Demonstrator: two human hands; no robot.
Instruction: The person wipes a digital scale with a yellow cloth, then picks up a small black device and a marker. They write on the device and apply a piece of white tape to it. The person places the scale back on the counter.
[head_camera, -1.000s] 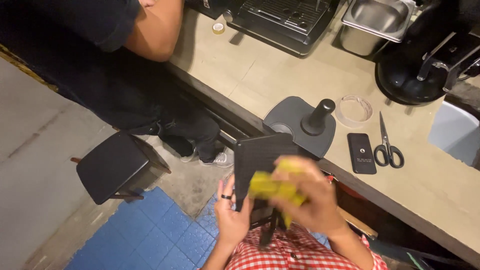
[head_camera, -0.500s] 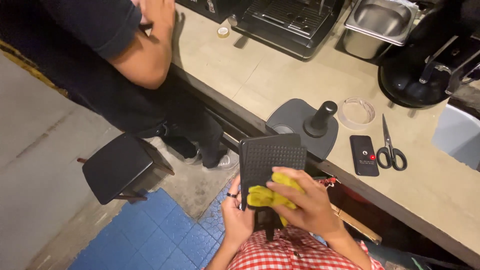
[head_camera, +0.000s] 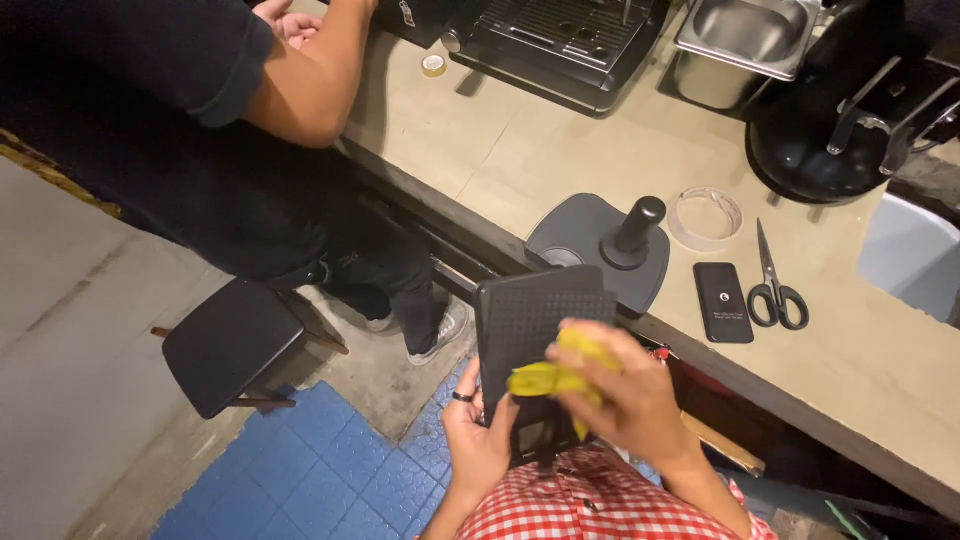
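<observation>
My left hand (head_camera: 478, 440) gripped the black textured panel (head_camera: 540, 330) from below; my right hand (head_camera: 615, 390) fingers pinched a yellow cloth (head_camera: 545, 378) against it.

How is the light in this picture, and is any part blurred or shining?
Head view: warm overhead light; the right hand with the yellow cloth is slightly motion-blurred over the black tray; soft glare on the steel container; dark shadow under the counter.
</observation>
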